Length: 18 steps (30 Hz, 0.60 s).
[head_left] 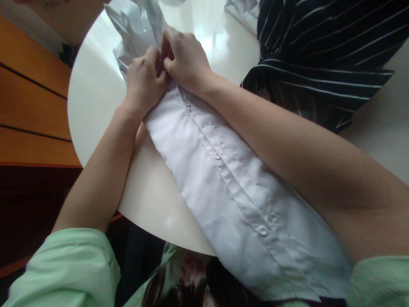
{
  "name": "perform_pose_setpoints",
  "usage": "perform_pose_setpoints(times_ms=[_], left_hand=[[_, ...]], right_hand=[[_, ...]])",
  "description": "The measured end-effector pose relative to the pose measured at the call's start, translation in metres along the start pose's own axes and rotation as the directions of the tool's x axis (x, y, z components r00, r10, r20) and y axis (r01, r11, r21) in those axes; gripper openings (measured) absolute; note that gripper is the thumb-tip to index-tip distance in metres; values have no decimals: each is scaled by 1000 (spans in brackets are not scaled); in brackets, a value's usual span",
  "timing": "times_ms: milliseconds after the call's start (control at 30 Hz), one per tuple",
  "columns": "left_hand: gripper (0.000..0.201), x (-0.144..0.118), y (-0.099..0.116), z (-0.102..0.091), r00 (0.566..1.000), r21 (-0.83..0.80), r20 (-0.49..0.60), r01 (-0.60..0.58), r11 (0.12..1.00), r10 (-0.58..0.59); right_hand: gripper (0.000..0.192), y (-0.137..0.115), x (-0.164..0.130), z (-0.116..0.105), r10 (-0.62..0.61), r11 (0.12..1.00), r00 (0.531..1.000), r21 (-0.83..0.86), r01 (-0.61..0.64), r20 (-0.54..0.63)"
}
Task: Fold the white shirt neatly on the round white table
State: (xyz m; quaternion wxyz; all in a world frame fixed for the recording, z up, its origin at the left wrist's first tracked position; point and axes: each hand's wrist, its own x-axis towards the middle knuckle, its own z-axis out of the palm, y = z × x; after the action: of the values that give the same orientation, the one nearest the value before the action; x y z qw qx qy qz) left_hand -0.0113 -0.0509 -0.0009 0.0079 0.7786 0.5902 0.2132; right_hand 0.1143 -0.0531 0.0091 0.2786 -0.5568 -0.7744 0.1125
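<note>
I see a wooden cabinet (28,111) at left. My left hand (143,81) and right hand (185,59) meet, both pinched on the white shirt (230,187), which lies buttoned along the round table (92,94); a striped garment (319,51) sits right.

Both bare forearms reach toward twelve o'clock and converge, wrists nearly meeting. The left hand (145,79) is curled, knuckles up, fingertips pinched inward toward two o'clock. The right hand (185,57), just beside it, arches over with fingers bent and pressed against the left's.
</note>
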Motion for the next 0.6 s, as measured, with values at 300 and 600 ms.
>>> perform_pose_setpoints(times_ms=[300,600], left_hand=[[12,0,0,0,999,29,-23,-32,999,33],[12,-1,0,1,1000,33,-10,-29,999,30]], right_hand=[[36,1,0,1,-11,1000,999,23,12,-36],[35,0,-1,1,-3,1000,999,19,3,-38]])
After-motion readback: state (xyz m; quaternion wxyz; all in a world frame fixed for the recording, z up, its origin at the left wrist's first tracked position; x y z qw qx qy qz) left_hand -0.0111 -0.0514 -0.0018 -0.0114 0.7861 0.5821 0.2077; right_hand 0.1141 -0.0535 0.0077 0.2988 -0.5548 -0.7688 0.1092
